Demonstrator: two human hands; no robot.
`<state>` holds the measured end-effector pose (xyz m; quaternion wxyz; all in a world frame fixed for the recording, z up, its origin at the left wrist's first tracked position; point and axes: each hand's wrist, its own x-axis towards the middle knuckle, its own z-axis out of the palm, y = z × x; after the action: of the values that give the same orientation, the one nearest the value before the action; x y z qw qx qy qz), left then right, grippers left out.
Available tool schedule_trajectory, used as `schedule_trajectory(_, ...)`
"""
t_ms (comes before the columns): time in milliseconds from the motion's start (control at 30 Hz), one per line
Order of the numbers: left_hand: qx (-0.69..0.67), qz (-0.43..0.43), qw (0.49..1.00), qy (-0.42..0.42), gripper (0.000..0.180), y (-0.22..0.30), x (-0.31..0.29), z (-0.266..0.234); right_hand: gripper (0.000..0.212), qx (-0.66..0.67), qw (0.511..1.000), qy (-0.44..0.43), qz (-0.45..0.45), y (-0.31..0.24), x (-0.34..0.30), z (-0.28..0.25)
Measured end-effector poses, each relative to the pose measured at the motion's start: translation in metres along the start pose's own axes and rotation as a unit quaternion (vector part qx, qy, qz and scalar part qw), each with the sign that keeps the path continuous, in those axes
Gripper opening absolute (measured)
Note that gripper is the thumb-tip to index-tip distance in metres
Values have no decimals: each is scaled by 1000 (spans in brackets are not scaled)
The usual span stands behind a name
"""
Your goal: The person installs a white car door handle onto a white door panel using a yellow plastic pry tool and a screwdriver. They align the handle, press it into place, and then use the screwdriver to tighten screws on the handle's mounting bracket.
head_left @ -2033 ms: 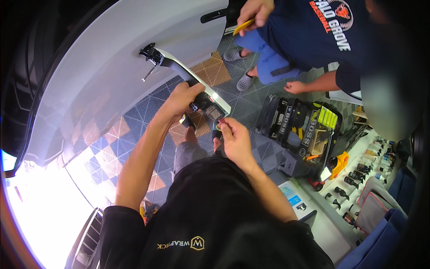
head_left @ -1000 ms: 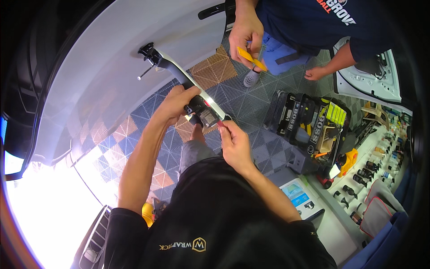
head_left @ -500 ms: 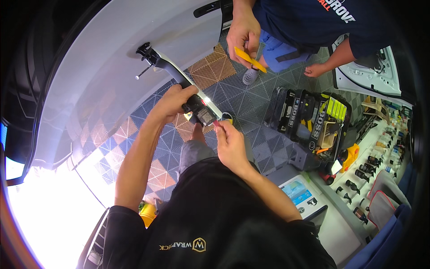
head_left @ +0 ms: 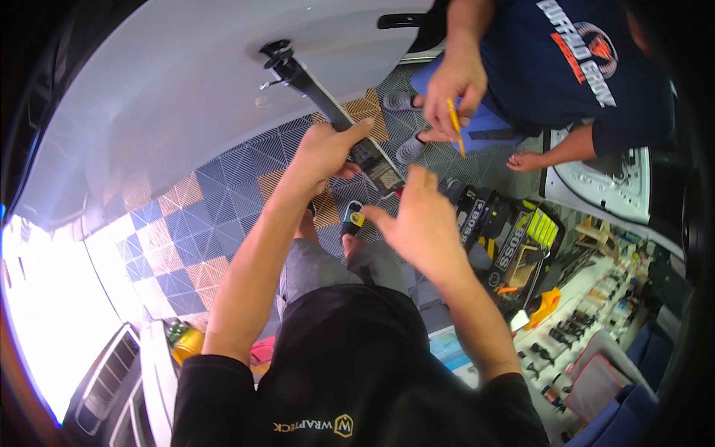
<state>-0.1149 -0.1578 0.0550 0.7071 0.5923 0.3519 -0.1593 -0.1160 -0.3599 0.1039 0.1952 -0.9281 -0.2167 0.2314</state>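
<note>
My left hand (head_left: 324, 156) is closed around a long car door handle (head_left: 324, 95), its black inner side turned up and a pale edge showing. One end carries black hooked fittings; the other has a dark block with a label. My right hand (head_left: 424, 223) is beside the labelled end, thumb spread away from the fingers, slightly blurred. A small red bit (head_left: 399, 192) shows between that end and my right fingers; whether they touch it is hidden. Across from me, a co-worker's hand (head_left: 454, 82) holds a thin flat yellow tool (head_left: 456, 127).
A large pale car panel (head_left: 186, 112) curves along the left. Black tool cases (head_left: 506, 238) stand open at right, near a shelf with several bottles (head_left: 573, 328). A white door shell (head_left: 603, 179) is behind the co-worker. Patterned tiles (head_left: 223, 216) cover the floor.
My view has shifted, and the handle appears higher and further right. My right thumb and fingers have parted from their pinch at the handle's end. The co-worker's yellow tool has turned edge-on.
</note>
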Motion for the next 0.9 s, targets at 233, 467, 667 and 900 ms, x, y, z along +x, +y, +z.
schedule_trajectory(233,-124,53,991,4,49,-52,18,-11,48,159,974,-155,-46,35,87,-12)
schedule_trajectory(467,-280,255,924,-52,49,-88,73,-19,45,221,929,-292,61,59,131,-41)
schedule_trajectory(667,-300,287,907,-74,49,-81,90,-7,85,211,916,-328,89,62,153,-61)
schedule_trajectory(900,-295,333,892,-81,49,-87,93,-5,79,256,895,-362,49,75,168,-72)
